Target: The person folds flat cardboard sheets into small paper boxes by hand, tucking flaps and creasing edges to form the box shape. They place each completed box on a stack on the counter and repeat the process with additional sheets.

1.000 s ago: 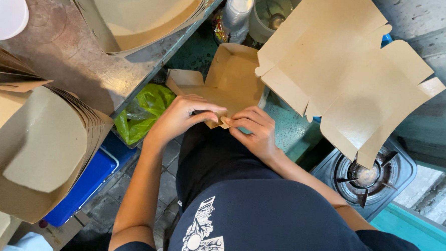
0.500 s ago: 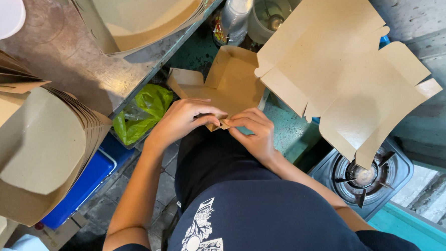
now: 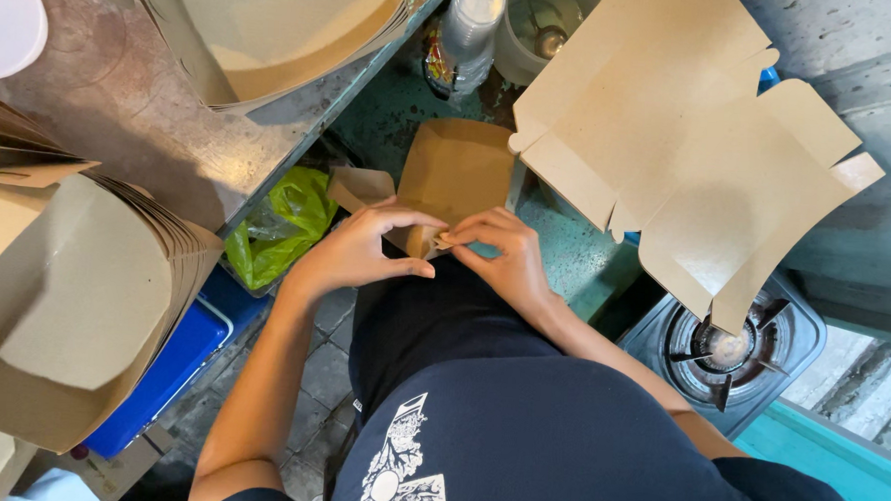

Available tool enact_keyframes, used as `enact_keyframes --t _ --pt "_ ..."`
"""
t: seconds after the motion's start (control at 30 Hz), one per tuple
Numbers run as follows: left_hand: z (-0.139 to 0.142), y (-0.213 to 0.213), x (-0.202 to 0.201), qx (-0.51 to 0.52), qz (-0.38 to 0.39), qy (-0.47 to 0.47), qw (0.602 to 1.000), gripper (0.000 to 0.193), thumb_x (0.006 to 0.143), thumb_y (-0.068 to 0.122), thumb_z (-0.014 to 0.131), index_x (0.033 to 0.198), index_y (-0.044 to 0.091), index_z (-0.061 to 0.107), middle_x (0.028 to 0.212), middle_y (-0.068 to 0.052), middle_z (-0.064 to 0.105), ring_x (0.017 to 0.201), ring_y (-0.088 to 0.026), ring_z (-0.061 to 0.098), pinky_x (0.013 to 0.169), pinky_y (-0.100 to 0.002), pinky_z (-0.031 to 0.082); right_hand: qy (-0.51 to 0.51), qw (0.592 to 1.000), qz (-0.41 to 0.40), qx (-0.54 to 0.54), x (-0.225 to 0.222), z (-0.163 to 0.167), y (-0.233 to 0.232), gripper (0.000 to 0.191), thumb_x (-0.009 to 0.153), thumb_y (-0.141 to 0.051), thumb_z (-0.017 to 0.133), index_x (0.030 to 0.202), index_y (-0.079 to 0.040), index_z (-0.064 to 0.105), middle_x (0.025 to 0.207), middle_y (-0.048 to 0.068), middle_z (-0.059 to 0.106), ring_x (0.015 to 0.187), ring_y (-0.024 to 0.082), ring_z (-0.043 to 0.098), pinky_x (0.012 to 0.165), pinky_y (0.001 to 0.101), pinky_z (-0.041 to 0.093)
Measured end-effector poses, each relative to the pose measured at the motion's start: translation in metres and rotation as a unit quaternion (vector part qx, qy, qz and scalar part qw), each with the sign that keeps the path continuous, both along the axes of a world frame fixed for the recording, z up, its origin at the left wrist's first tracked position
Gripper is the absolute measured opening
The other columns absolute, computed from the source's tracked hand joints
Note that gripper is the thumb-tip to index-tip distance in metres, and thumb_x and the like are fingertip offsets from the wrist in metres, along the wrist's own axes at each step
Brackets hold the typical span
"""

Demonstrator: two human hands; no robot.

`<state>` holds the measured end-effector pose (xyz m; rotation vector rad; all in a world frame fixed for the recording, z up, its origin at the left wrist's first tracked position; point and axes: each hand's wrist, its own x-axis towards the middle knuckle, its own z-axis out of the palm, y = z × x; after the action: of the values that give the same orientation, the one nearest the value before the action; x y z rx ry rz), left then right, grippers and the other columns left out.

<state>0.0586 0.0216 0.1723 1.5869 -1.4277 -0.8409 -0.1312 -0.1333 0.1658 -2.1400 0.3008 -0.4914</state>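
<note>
A brown cardboard box blank [image 3: 459, 171] lies partly folded over my lap, one flap sticking out to its left. My left hand [image 3: 360, 252] pinches its near corner with thumb and forefinger. My right hand [image 3: 500, 258] grips the same corner from the right, fingertips meeting the left hand's. The corner itself is mostly hidden under my fingers.
A stack of flat unfolded blanks [image 3: 691, 141] rests at the right above a gas burner [image 3: 727, 348]. Folded boxes [image 3: 275, 28] sit on a worn metal table [image 3: 121, 116]; another stack [image 3: 73, 294] stands at left. A green plastic bag [image 3: 281, 223] and a blue crate [image 3: 175, 359] lie below.
Both hands stay on the box corner; the fingers have shifted slightly as they press the fold. The view has barely moved.
</note>
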Motion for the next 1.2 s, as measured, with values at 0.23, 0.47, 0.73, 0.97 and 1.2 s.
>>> enact_keyframes --t 0.23,0.47,0.73,0.97,1.2 --pt "-0.005 0.001 -0.009 0.082 0.057 0.069 0.993 0.041 0.084 0.036 0.079 0.118 0.013 0.075 0.103 -0.01 0.076 0.095 -0.025 0.072 0.085 -0.037 0.053 0.047 0.995 0.031 0.08 0.001 -0.005 -0.014 0.014 0.085 -0.006 0.081 0.099 -0.006 0.078 0.1 0.007 0.076 0.092 0.02 0.075 0.081 0.031 0.059" --pt "-0.017 -0.001 -0.017 0.03 0.059 -0.007 0.998 0.031 0.091 0.027 0.074 0.118 0.011 0.075 0.106 -0.01 0.078 0.106 -0.028 0.071 0.115 -0.05 0.035 0.023 0.997 0.024 0.072 0.002 -0.004 -0.009 0.012 0.085 -0.005 0.08 0.096 -0.004 0.078 0.107 0.009 0.073 0.097 0.022 0.073 0.085 0.0314 0.057" --pt "-0.006 -0.003 -0.02 0.081 0.084 0.061 0.991 0.021 0.095 0.025 0.069 0.107 0.009 0.073 0.095 -0.009 0.077 0.092 -0.023 0.074 0.096 -0.044 0.05 0.095 0.959 0.05 0.264 0.008 -0.012 -0.021 0.016 0.09 -0.009 0.078 0.103 -0.004 0.069 0.105 0.005 0.073 0.095 0.012 0.071 0.084 0.0269 0.055" --pt "-0.018 -0.008 -0.043 0.003 0.166 0.281 0.945 0.023 0.102 0.004 0.061 0.111 0.009 0.041 0.092 0.0 0.054 0.087 -0.009 0.055 0.07 -0.026 0.044 0.124 0.902 0.089 0.405 0.016 -0.024 -0.025 0.034 0.095 -0.012 0.075 0.121 -0.007 0.053 0.091 0.001 0.071 0.09 0.004 0.063 0.079 0.0216 0.048" --pt "0.021 0.006 -0.003 -0.129 0.152 0.352 0.915 0.033 0.102 -0.008 0.058 0.111 0.013 0.034 0.085 0.004 0.039 0.076 -0.002 0.04 0.066 -0.02 0.033 0.091 0.971 0.213 -0.064 0.016 0.047 -0.042 0.027 0.1 -0.032 0.071 0.111 -0.007 0.068 0.101 0.009 0.074 0.091 0.028 0.067 0.086 0.0396 0.05"
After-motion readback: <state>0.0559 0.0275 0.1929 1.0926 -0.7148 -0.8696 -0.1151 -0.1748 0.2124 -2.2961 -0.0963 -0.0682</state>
